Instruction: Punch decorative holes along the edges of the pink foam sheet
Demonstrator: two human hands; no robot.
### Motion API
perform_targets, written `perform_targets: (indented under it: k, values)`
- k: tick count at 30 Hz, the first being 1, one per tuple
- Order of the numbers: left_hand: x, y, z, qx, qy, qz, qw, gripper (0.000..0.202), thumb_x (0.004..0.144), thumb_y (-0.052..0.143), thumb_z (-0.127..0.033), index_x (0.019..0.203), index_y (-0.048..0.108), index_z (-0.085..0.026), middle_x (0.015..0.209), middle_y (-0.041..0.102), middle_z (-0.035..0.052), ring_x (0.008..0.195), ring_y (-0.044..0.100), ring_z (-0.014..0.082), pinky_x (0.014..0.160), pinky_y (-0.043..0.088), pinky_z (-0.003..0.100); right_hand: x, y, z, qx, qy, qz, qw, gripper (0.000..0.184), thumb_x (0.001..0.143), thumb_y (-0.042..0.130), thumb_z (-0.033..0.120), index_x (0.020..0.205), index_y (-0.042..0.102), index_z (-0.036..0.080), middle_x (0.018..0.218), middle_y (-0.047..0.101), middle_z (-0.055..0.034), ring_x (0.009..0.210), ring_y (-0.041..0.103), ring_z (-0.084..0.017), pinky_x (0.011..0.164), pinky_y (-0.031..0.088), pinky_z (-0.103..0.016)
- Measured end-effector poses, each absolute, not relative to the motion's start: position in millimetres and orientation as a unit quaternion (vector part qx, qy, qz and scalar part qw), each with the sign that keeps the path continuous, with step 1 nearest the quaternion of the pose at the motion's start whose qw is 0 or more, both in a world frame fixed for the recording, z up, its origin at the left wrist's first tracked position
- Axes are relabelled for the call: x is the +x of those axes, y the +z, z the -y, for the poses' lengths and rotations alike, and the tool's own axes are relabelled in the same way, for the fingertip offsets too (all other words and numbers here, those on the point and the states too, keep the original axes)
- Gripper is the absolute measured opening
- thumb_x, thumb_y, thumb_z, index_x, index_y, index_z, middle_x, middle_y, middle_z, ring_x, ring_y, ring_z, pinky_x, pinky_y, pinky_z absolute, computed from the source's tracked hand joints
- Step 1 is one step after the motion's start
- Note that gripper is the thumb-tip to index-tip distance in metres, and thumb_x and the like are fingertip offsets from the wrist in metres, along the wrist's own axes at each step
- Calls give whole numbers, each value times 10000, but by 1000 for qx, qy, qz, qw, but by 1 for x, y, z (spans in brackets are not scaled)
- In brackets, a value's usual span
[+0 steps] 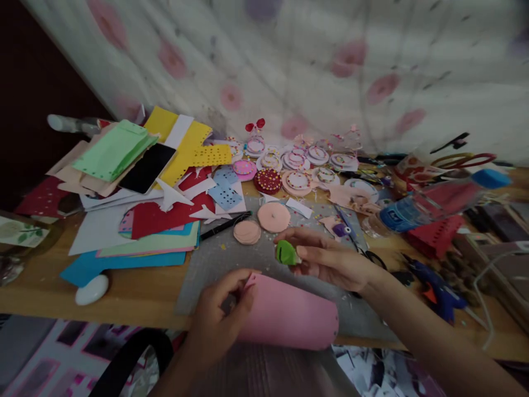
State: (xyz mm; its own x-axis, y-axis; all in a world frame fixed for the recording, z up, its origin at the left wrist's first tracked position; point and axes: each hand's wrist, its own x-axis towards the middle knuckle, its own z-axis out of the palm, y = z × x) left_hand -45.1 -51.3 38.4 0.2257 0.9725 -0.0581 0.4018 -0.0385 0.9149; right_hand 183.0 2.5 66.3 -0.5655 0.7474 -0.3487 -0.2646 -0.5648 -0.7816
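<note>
Head view: the left hand (219,317) is closed on the near left corner of a curled pink sheet (291,318). The sheet bows up off the grey cutting mat (243,260) and hangs partly over the near edge of the desk (136,295). The right hand (333,260) hovers just beyond the sheet, with its thumb and fingers pinched on a small green piece (286,252). That piece sits above the sheet's far edge; I cannot tell whether the two touch.

Beyond the right hand lie two pale pink discs (273,216), and a black pen (225,225) lies just left of them. Farther back is a cluster of decorated rounds (297,168). Loose coloured paper (152,237) is piled beyond the left hand. A blue glue gun (433,286) lies to the right of the right wrist.

The work in hand looks like bringing the green piece to the pink sheet while the sheet is kept steady. A next move would call for the left hand to hold the curl firm, and for the right to set the piece down flat without it slipping from the pinch.
</note>
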Motion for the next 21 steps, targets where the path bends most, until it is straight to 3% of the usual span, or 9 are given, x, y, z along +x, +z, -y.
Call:
perform_targets:
  k: [5,9,21]
  values:
    - [-41,43,55,672,333,-524,404,168,893,549,-289,996,655,-211,693,681,-20,667,633,137,539,428,190,175,66,3,-353,778,428,295,405,742,774,288,1092,587,207,835,586,28,660,574,-77,594,455,-206]
    - [-39,47,58,694,349,-504,378,133,908,525,-244,866,646,-205,759,702,-17,690,647,121,602,461,182,168,76,12,-415,705,515,257,421,703,787,320,1046,580,192,821,576,22,714,546,-109,636,440,-240]
    - [-35,46,62,728,398,-486,274,96,878,568,-138,871,620,-218,721,675,-50,610,631,85,612,461,168,160,100,26,-463,522,690,193,281,721,761,191,970,633,198,884,631,19,838,575,-144,772,442,-263]
